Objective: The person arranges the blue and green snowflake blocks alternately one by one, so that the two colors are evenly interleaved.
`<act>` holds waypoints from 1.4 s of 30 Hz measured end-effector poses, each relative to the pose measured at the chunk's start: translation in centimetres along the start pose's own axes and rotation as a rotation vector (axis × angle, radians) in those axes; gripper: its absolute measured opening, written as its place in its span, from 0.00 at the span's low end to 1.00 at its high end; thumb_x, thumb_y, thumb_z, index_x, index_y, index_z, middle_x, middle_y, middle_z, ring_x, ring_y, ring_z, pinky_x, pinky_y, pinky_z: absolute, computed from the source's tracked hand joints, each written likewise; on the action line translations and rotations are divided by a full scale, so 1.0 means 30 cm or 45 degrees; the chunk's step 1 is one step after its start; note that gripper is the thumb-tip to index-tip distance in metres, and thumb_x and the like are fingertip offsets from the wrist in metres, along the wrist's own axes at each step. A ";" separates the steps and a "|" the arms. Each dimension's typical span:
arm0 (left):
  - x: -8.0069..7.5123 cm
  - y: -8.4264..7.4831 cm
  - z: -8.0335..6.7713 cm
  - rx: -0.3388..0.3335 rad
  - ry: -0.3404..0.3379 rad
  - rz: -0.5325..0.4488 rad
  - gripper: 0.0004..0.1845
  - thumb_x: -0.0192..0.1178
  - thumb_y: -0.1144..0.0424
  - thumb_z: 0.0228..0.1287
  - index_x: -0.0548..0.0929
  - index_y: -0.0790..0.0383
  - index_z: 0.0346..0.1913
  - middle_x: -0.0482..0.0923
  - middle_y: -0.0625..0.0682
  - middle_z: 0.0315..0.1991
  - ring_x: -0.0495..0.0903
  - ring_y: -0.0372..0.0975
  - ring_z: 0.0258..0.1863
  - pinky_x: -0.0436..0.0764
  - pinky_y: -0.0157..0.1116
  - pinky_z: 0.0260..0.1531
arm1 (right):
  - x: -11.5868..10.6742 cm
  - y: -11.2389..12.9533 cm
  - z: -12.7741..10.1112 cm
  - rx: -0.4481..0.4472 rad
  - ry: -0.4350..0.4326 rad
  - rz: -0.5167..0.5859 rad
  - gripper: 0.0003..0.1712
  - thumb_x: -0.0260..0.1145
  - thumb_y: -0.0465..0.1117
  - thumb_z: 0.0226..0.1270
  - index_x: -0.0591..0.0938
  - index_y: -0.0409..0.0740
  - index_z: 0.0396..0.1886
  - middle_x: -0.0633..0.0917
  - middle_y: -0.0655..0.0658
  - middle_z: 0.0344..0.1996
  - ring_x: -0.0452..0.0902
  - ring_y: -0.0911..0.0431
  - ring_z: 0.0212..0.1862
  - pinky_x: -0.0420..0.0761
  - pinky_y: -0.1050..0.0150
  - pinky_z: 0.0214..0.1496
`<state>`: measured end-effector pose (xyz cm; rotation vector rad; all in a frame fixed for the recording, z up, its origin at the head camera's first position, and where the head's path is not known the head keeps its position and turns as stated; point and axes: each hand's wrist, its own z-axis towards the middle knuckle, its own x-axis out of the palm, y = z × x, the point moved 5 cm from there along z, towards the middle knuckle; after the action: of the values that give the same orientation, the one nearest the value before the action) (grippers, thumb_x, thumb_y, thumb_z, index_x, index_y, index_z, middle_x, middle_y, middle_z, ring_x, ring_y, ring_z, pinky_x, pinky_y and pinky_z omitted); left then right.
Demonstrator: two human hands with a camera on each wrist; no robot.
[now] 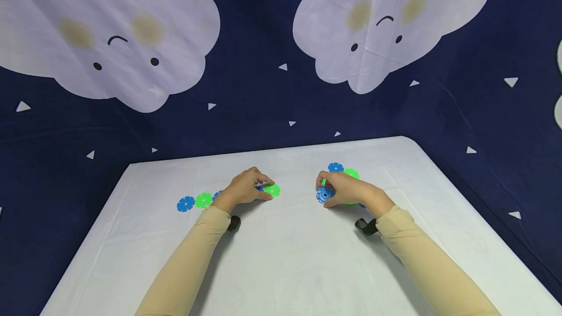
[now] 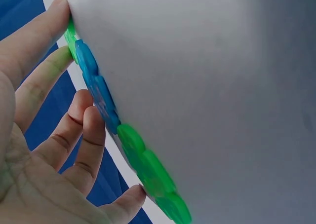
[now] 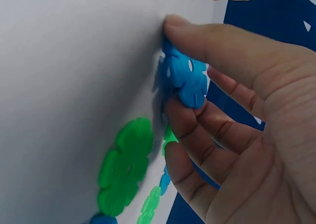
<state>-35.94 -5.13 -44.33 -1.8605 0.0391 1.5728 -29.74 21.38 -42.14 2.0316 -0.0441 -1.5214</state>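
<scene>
My left hand is at the right end of a row of notched plastic discs lying on the table. Thumb and index finger pinch the edges of the end green snowflake disc; in the left wrist view, a blue disc adjoins it under the hand. My right hand holds a blue snowflake disc between thumb and fingers, tilted in the right wrist view. A bit of green shows beside those fingers in the head view. More discs, such as a green one, lie by this hand, partly hidden.
At the row's left end lie a blue disc and a green disc. Beyond the right hand are another blue disc and a green disc. The white table meets a dark blue cloud-print cloth behind.
</scene>
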 end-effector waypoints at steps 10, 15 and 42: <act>-0.001 -0.001 -0.006 -0.001 -0.001 -0.013 0.23 0.77 0.49 0.52 0.88 0.41 0.54 0.78 0.46 0.51 0.77 0.43 0.52 0.75 0.47 0.55 | -0.011 0.006 -0.008 -0.057 -0.004 -0.063 0.29 0.78 0.32 0.51 0.82 0.45 0.56 0.83 0.47 0.39 0.72 0.58 0.34 0.76 0.65 0.38; -0.001 -0.003 -0.005 -0.002 0.001 -0.018 0.23 0.77 0.50 0.52 0.88 0.41 0.54 0.78 0.46 0.51 0.76 0.43 0.52 0.76 0.47 0.55 | -0.009 0.007 -0.011 -0.073 -0.007 -0.070 0.28 0.78 0.31 0.51 0.84 0.42 0.55 0.84 0.49 0.39 0.73 0.59 0.35 0.76 0.66 0.38; 0.001 0.008 -0.006 -0.016 0.027 -0.023 0.24 0.77 0.49 0.52 0.87 0.40 0.55 0.77 0.45 0.51 0.75 0.42 0.51 0.76 0.46 0.56 | 0.015 0.031 0.084 -0.037 -0.049 -0.039 0.28 0.79 0.43 0.54 0.84 0.47 0.56 0.83 0.50 0.41 0.74 0.57 0.40 0.77 0.62 0.46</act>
<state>-35.89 -5.38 -44.45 -1.8824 0.0216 1.5450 -31.52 19.37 -42.52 1.9891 -0.0058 -1.5712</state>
